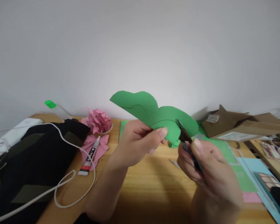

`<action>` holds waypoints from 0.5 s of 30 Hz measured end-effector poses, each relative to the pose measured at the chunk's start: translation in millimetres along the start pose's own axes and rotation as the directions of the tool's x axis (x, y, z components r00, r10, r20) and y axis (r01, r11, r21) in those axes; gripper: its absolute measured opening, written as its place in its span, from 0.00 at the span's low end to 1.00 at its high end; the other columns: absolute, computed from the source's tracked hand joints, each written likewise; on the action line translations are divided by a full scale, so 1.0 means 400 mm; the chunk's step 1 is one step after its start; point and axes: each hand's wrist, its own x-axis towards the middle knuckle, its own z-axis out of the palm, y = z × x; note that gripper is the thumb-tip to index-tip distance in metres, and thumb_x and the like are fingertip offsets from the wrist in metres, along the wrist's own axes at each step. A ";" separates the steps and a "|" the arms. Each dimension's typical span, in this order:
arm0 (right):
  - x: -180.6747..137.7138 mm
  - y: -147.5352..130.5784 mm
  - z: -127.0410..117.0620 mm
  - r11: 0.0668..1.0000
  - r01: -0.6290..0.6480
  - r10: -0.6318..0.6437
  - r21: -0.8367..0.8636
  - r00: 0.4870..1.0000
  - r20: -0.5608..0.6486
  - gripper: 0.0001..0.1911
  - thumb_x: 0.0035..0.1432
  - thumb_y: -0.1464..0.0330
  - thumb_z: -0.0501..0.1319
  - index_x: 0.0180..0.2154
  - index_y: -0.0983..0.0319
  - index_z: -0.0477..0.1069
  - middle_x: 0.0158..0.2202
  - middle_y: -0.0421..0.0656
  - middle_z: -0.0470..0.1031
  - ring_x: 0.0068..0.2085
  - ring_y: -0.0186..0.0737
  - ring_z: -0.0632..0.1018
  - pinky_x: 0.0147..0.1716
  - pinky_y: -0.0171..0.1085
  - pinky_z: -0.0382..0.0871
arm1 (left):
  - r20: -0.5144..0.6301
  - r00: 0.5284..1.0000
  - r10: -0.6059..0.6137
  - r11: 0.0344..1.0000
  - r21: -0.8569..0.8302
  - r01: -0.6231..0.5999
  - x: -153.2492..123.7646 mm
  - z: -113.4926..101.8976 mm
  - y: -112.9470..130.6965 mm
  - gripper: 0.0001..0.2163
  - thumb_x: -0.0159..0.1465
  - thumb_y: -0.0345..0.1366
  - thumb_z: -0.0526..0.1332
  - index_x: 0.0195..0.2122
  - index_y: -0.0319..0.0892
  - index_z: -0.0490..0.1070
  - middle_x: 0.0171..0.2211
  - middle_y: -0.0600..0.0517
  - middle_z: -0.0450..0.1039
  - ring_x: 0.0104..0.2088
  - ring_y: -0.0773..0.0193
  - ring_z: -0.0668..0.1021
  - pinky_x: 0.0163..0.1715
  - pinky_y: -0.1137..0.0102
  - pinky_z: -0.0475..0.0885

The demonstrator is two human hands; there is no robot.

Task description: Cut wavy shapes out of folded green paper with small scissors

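Observation:
A green sheet of paper with a wavy outer edge and a dark curved line drawn on it is held up above the table. My left hand pinches its lower edge between thumb and fingers. My right hand is closed around a pair of dark scissors. The blades meet the paper near its right side, along the drawn line. The fingers hide most of the scissor handles. Just under the paper, a small curled green piece shows.
Left on the wooden table are a pink paper flower, a B-7000 glue tube, a white cable and black cloth. A brown cardboard box and green sheets lie right.

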 end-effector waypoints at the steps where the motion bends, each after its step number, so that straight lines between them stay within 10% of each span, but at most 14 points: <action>1: 0.000 0.000 -0.001 1.000 -0.002 0.002 -0.005 1.000 0.005 0.27 0.63 0.52 0.56 0.18 0.61 0.57 0.13 0.32 0.50 0.15 0.24 0.48 0.13 0.31 0.38 | 0.001 1.000 0.000 1.000 -0.006 0.000 0.000 0.000 0.001 0.15 0.62 0.34 0.59 0.18 0.40 0.68 0.13 0.58 0.59 0.13 0.75 0.60 0.13 0.76 0.54; 15: -0.004 -0.003 0.001 0.998 -0.027 0.028 0.057 0.999 -0.015 0.27 0.63 0.51 0.56 0.19 0.61 0.61 0.14 0.32 0.51 0.14 0.23 0.45 0.12 0.31 0.35 | 0.062 0.998 -0.008 1.000 0.003 0.008 0.006 0.005 0.004 0.14 0.63 0.34 0.58 0.19 0.39 0.67 0.13 0.58 0.56 0.14 0.76 0.59 0.14 0.76 0.52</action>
